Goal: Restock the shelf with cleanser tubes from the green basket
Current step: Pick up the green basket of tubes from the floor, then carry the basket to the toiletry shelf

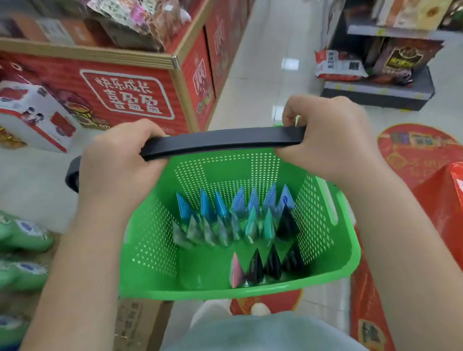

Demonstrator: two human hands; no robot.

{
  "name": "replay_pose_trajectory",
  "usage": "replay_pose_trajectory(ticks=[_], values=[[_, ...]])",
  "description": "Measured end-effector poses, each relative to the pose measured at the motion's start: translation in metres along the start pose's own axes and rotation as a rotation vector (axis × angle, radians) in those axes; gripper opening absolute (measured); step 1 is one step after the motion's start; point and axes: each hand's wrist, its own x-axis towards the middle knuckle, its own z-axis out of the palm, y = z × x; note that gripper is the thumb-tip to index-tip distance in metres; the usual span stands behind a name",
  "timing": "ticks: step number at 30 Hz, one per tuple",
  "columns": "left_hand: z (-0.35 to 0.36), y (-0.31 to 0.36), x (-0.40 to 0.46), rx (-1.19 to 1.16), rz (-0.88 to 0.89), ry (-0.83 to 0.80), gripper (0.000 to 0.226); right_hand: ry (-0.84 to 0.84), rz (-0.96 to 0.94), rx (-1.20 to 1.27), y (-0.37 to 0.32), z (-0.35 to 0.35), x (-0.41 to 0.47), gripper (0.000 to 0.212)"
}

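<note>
In the shop aisle, I am holding the green basket out in front of me by its dark handle. My left hand is wrapping around the handle's left end, fingers curled over the top and clamped on it. My right hand is gripping the right end the same way, thumb and fingers closed on the bar. Both forearms are reaching forward on either side of the basket.

Inside the basket, the cleanser tubes are standing upright on the floor of it, crimped ends pointing up. I am seeing a back row of blue ones, a middle row of greenish and teal ones with a black one at its right end, and a short front row near me, one pink and three black.

To my left, a red display stand with white lettering is rising from the floor, a white and red box sitting beside it. Ahead on the right, a shelf is carrying dark packaged goods. A red package is sitting just beside the basket's right wall; I cannot tell whether they are touching.
</note>
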Motion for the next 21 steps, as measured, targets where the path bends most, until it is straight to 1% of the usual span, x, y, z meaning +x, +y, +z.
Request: replay_pose_trajectory(ticks=[5, 11, 15, 18, 21], values=[[-0.057, 0.003, -0.013, 0.052, -0.082, 0.181, 0.02, 0.047, -0.151, 0.065, -0.039, -0.026, 0.009, 0.022], [-0.116, 0.011, -0.05, 0.145, -0.349, 0.449, 0.026, 0.046, -0.389, 0.129, -0.094, -0.043, 0.018, 0.019], [-0.153, 0.017, -0.084, 0.21, -0.493, 0.536, 0.026, 0.024, -0.574, 0.182, -0.134, -0.043, 0.021, 0.017], [-0.179, 0.02, -0.114, 0.251, -0.615, 0.616, 0.029, -0.026, -0.678, 0.229, -0.168, -0.04, 0.017, 0.02], [-0.204, 0.022, -0.149, 0.319, -0.696, 0.673, 0.034, -0.065, -0.789, 0.281, -0.206, -0.034, 0.007, 0.022]])
